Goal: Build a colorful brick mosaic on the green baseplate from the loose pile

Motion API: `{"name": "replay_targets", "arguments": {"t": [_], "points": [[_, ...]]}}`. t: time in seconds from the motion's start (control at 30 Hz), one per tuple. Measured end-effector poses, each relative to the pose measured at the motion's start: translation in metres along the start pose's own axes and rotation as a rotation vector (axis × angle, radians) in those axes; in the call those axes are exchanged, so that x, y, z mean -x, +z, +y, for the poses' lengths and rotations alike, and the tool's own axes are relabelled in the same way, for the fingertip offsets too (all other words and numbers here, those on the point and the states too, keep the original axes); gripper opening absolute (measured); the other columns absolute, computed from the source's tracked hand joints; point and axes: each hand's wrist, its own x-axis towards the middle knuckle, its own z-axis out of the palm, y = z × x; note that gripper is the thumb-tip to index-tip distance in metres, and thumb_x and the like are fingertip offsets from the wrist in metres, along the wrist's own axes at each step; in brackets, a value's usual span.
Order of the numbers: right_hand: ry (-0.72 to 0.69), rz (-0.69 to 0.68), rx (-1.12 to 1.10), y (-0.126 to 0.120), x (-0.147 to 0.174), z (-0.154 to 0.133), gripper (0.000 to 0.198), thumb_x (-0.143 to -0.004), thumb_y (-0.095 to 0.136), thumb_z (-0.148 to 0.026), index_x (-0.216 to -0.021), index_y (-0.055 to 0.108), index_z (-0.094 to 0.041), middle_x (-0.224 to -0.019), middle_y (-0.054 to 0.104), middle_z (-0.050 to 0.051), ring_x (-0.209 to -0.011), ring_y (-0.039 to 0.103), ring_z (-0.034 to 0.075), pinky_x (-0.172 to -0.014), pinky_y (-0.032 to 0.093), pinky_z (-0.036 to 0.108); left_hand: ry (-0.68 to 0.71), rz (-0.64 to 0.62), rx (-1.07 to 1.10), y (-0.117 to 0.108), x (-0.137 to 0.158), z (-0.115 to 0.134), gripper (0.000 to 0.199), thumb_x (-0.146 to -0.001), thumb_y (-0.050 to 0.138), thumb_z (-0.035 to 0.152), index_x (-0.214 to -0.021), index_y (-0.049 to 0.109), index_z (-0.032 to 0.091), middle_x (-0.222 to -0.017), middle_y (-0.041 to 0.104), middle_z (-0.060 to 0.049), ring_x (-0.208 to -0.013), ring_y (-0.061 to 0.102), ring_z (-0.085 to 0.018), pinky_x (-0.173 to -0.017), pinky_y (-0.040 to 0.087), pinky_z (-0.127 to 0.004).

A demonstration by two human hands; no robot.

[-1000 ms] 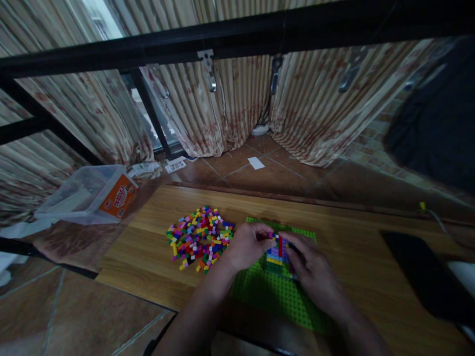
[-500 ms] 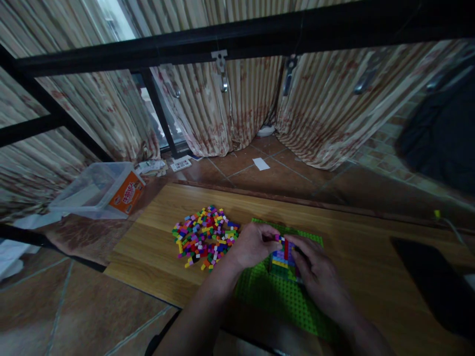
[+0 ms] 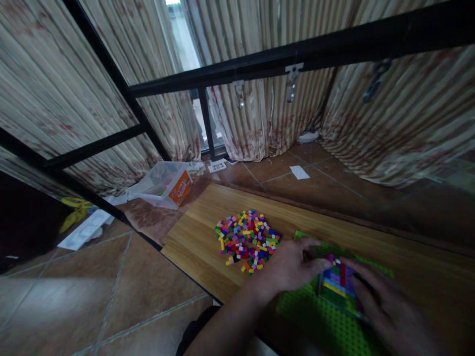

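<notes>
A low build of toy bricks [image 3: 336,287], with blue, yellow, green and red rows, is over the green studded baseplate [image 3: 326,316]. My left hand [image 3: 293,264] is at its left upper corner, fingers bent and the thumb reaching to small purple and white bricks there. Whatever lies between those fingers is too small and dim to make out. Around the right side of the build my right hand [image 3: 386,296] is closed, thumb and forefinger against it. Left of the baseplate lies a loose pile of small coloured bricks [image 3: 247,242].
The wooden table [image 3: 200,232] carries the pile and the baseplate. On the floor beyond its left end stands a clear plastic box [image 3: 159,185] with an orange label. A black metal rail [image 3: 230,69] crosses above, before striped curtains [image 3: 267,113]. White paper [image 3: 299,172] lies on the tiles.
The view has swung left, so the table and hands appear further right and lower. My left thumb and forefinger look slightly further apart. My right hand stays at the brick build.
</notes>
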Motion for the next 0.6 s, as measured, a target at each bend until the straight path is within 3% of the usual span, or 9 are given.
{"name": "replay_targets", "arguments": {"t": [0.1,0.2,0.3,0.4,0.6], "points": [[-0.014,0.008,0.021,-0.001,-0.001,0.001,0.041,-0.091,0.043,-0.053,-0.118,0.064,-0.031,-0.119,0.069,0.005,-0.107,0.066,0.029,-0.092,0.053,0.047,0.023,0.136,0.003,-0.032,0.006,-0.004,0.027,-0.087,0.056,0.031,-0.099,0.071,0.013,-0.078,0.068,-0.005,-0.066,0.058,-0.014,-0.062,0.045,-0.023],[-0.006,0.014,0.052,-0.002,-0.001,0.000,0.042,-0.091,0.041,-0.054,-0.117,0.065,-0.030,-0.117,0.070,0.006,-0.105,0.066,0.030,-0.089,0.054,0.047,-0.020,0.276,0.021,-0.068,0.012,-0.010,0.016,-0.083,0.058,0.023,-0.088,0.069,0.013,-0.079,0.068,-0.004,-0.071,0.059,-0.014,-0.066,0.045,-0.022],[0.017,0.005,0.072,-0.002,-0.002,-0.001,0.042,-0.091,0.042,-0.055,-0.116,0.066,-0.031,-0.115,0.071,0.006,-0.101,0.068,0.030,-0.087,0.055,0.048,-0.134,0.401,-0.161,-0.093,0.019,-0.016,0.009,-0.078,0.060,0.020,-0.079,0.068,0.015,-0.070,0.064,0.000,-0.067,0.056,-0.013,-0.063,0.042,-0.022],[0.015,0.016,0.056,-0.003,-0.002,-0.002,0.041,-0.090,0.042,-0.055,-0.115,0.066,-0.032,-0.114,0.071,0.005,-0.099,0.069,0.029,-0.084,0.056,0.046,-0.209,0.411,-0.360,-0.100,0.026,-0.020,0.007,-0.073,0.062,0.016,-0.076,0.068,0.016,-0.068,0.064,0.000,-0.065,0.055,-0.013,-0.062,0.040,-0.023],[0.028,0.010,0.043,-0.004,-0.003,-0.007,0.041,-0.090,0.043,-0.054,-0.115,0.067,-0.031,-0.115,0.071,0.005,-0.101,0.068,0.029,-0.087,0.056,0.046,-0.270,0.381,-0.548,-0.091,0.028,-0.021,0.012,-0.075,0.065,0.022,-0.085,0.070,0.017,-0.082,0.072,-0.007,-0.077,0.064,-0.021,-0.071,0.045,-0.029]]}}
